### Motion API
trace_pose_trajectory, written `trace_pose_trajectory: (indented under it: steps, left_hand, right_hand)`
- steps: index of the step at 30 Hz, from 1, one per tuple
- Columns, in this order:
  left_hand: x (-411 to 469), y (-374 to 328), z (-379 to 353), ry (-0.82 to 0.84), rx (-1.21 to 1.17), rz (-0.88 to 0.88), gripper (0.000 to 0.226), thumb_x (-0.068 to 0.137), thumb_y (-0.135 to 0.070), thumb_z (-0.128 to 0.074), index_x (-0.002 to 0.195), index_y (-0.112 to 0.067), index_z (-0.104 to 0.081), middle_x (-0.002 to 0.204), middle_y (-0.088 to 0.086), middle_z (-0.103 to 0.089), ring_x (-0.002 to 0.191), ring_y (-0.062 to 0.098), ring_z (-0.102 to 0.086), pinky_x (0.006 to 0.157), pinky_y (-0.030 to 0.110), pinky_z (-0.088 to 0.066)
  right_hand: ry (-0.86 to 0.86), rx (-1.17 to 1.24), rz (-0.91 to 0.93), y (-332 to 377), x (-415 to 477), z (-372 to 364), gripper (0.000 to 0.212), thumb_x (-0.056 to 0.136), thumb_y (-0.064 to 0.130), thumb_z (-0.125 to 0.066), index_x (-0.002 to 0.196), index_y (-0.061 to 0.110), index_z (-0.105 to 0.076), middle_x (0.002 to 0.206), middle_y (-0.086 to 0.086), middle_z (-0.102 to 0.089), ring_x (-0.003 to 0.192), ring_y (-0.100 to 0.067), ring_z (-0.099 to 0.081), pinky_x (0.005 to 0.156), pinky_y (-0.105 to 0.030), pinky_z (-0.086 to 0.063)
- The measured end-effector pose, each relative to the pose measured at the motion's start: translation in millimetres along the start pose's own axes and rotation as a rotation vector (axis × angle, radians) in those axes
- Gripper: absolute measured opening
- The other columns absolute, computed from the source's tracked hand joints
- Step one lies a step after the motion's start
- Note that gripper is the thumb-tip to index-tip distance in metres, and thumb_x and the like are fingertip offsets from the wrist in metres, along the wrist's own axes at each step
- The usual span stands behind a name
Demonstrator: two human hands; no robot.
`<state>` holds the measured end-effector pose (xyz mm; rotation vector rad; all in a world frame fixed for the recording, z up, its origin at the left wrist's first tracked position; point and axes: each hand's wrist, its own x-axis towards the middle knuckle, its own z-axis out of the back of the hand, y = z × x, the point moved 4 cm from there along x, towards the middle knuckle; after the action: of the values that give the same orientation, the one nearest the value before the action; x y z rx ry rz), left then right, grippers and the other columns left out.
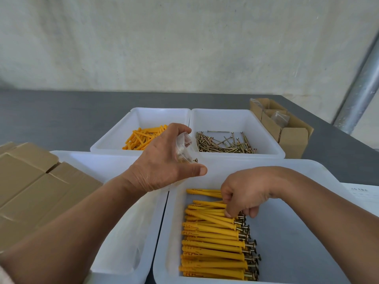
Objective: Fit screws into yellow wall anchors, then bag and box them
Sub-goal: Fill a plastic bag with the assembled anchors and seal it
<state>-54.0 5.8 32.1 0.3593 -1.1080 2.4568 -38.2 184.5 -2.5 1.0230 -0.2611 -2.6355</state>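
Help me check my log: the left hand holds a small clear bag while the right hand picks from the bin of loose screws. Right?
Not quite. The head view shows the right hand picking from the near bin of assembled anchors, not the loose screws in the far bin. The left hand does hold a small clear bag.

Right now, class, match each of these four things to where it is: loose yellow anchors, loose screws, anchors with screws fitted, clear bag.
Things:
1. loose yellow anchors
2. loose screws
3. anchors with screws fitted
4. clear bag

Places:
a. in the left hand
b. near right tray
c. far left tray
d. far right tray

Pairs: 1-c, 2-d, 3-b, 4-a
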Motion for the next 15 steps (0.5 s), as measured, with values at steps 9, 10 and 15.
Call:
trace_pose_trajectory:
  steps: [9, 10, 15]
  left_hand:
    - [0, 0, 0, -0.004, -0.011, -0.004, 0.09, 0.051, -0.056, -0.08, 0.127, -0.025, -0.044, 0.111, -0.015, -0.055, 0.11, 0.009, -0.057, 0.091, 0.032, -0.051]
    - [0, 0, 0, -0.005, -0.014, -0.003, 0.091, 0.05, -0.056, -0.08, 0.127, -0.025, -0.044, 0.111, -0.015, -0.056, 0.11, 0.009, -0.057, 0.091, 0.03, -0.051]
    - [0, 1, 0, -0.01, -0.031, 0.001, 0.087, 0.05, -0.056, -0.08, 0.124, -0.03, -0.043, 0.109, -0.017, -0.055, 0.108, 0.005, -0.057, 0.086, 0.019, -0.048]
  right_hand:
    - [-0.115, 0.06, 0.055, 1, 1, 7, 0.017, 0.092, 0.018, -0.061, 0.108, 0.015, -0.066, 0.092, -0.008, -0.069, 0.073, -0.014, -0.066, 0.062, -0.021, -0.055]
    - [-0.154, 0.073, 0.066, 2, -1, 10, 0.015, 0.092, 0.018, -0.06, 0.106, 0.018, -0.067, 0.092, -0.006, -0.07, 0.074, -0.014, -0.067, 0.061, -0.02, -0.055]
    - [-0.489, 0.049, 0.129, 6, -10, 30, 0.014, 0.092, 0.029, -0.054, 0.095, 0.03, -0.068, 0.082, 0.012, -0.063, 0.07, -0.005, -0.059, 0.056, -0.019, -0.042]
